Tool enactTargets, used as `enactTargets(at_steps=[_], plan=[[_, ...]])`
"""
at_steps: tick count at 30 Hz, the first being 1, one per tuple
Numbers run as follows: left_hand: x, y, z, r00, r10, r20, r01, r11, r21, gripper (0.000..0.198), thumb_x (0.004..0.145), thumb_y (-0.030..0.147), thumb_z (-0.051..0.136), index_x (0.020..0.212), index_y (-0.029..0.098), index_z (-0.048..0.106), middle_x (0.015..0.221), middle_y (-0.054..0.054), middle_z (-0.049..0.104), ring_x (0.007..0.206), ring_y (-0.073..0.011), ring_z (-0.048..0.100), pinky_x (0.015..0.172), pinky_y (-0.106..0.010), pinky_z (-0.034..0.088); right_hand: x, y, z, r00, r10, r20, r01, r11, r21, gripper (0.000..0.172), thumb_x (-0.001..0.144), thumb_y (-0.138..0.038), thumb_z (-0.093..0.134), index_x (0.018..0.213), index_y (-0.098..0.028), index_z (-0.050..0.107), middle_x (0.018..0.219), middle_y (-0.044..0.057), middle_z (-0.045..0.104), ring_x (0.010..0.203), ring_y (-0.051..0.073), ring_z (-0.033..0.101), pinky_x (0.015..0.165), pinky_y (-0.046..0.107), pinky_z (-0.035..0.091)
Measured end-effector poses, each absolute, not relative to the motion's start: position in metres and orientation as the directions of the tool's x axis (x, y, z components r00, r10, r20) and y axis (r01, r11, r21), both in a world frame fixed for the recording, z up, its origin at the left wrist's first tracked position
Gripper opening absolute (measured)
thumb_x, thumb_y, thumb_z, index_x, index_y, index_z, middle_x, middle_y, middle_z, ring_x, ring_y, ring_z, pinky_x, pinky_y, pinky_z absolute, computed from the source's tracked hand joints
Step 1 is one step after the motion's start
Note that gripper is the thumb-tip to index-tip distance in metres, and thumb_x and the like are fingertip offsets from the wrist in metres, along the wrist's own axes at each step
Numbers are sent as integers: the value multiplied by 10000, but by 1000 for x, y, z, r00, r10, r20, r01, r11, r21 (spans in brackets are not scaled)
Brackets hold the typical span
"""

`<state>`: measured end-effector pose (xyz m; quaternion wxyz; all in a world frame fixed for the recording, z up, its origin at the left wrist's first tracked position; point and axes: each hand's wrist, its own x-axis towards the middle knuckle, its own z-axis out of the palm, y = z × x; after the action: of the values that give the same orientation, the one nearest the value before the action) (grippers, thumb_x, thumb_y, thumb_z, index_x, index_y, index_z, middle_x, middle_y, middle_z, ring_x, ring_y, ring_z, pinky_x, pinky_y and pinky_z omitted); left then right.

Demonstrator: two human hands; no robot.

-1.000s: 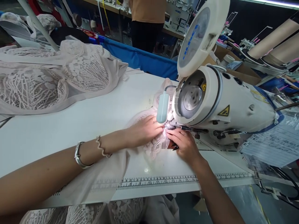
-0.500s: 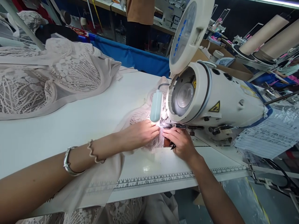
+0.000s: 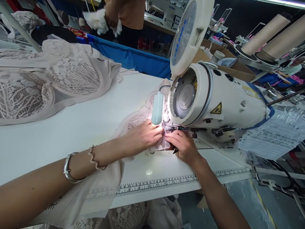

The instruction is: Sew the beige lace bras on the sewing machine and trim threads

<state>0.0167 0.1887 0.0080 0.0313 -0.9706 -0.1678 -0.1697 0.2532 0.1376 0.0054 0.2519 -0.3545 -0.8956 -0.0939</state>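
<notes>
Under the lit needle area of a white sewing machine [image 3: 231, 98] lies a pale pink lace garment [image 3: 138, 120]. My left hand [image 3: 144, 135] presses on its lace with fingers together, just left of the needle. Close to it, my right hand [image 3: 182, 144] pinches the garment's edge at the machine's front, with a small dark pointed tool [image 3: 175, 150] showing beneath its fingers. A pale green lamp [image 3: 157, 108] hangs over my left fingertips. Sheer fabric [image 3: 102, 187] drapes from under my left forearm over the table edge. The exact stitching spot is hidden by fingers and glare.
A pile of lace bras [image 3: 78, 70] covers the table's back left. A printed ruler [image 3: 152, 185] runs along the front edge. Behind the blue cloth barrier [image 3: 133, 57], a person's hand [image 3: 111, 12] holds white material. Thread cones [image 3: 267, 33] stand at the back right.
A person's hand with white material has come into view behind the barrier. The view has shifted slightly. The lace by my fingers has moved a little; both my hands stay on the garment.
</notes>
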Motion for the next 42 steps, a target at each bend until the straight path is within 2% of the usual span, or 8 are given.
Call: enactTargets(at_steps=[6, 9, 13, 19, 23, 29, 37, 42], plan=[[17, 187, 8, 866, 316, 389, 315, -947, 67, 215, 986, 76, 478, 829, 155, 602, 766, -43, 638, 686, -175, 498, 617, -322, 313, 253, 138, 5, -625, 577, 525, 669, 743, -19, 336, 883, 30, 490, 995, -186, 722, 1005, 40, 792, 942, 206, 671, 805, 342, 510], [17, 186, 9, 865, 334, 375, 341, -939, 52, 113, 999, 205, 540, 979, 144, 633, 873, -64, 683, 747, -195, 551, 639, -325, 326, 253, 138, 5, -619, 580, 529, 674, 738, -19, 313, 887, 16, 510, 1016, -177, 719, 1005, 45, 794, 932, 211, 671, 786, 341, 518], [16, 186, 7, 861, 371, 348, 403, -915, -21, 260, 1014, 340, 559, 1056, 101, 650, 1025, -137, 700, 863, -239, 597, 697, -344, 358, 254, 138, 5, -618, 590, 520, 687, 727, -8, 292, 889, 11, 515, 980, -174, 722, 1017, 49, 797, 938, 222, 673, 779, 350, 525], [18, 184, 4, 890, 318, 328, 354, -933, -57, 301, 1012, 45, 379, 1060, 91, 673, 1047, -137, 687, 920, -232, 583, 784, -362, 403, 255, 138, 4, -613, 596, 518, 692, 722, -11, 296, 909, -4, 509, 983, -180, 735, 1017, 47, 795, 961, 218, 673, 821, 353, 533], [20, 182, 5, 913, 228, 339, 226, -973, 47, 329, 990, 12, 372, 1126, 71, 666, 993, -117, 686, 887, -212, 573, 802, -347, 440, 254, 138, 6, -605, 593, 532, 686, 727, -30, 246, 935, -43, 549, 1022, -185, 729, 1025, 46, 795, 953, 207, 677, 829, 337, 528], [18, 182, -1, 881, 287, 376, 289, -956, 51, 420, 942, -4, 388, 1283, 112, 604, 988, -99, 677, 871, -217, 570, 868, -400, 422, 255, 136, 7, -592, 599, 540, 652, 749, -116, 198, 909, -63, 598, 866, -208, 726, 906, 35, 786, 817, 192, 668, 768, 331, 541], [16, 191, 3, 867, 341, 363, 326, -940, 104, 428, 915, -42, 347, 1217, 124, 602, 1043, -114, 704, 885, -211, 625, 879, -406, 423, 256, 139, 6, -587, 618, 522, 668, 734, -118, 462, 809, 77, 415, 1024, -204, 712, 1040, 36, 785, 972, 195, 703, 874, 332, 565], [12, 201, 2, 863, 389, 322, 349, -921, 174, 454, 943, -17, 290, 1188, 164, 626, 1090, -101, 713, 907, -201, 647, 1011, -462, 370, 258, 138, 1, -558, 708, 433, 734, 664, -141, 541, 747, 86, 398, 1115, -195, 677, 1183, 51, 761, 1063, 220, 699, 940, 365, 552]])
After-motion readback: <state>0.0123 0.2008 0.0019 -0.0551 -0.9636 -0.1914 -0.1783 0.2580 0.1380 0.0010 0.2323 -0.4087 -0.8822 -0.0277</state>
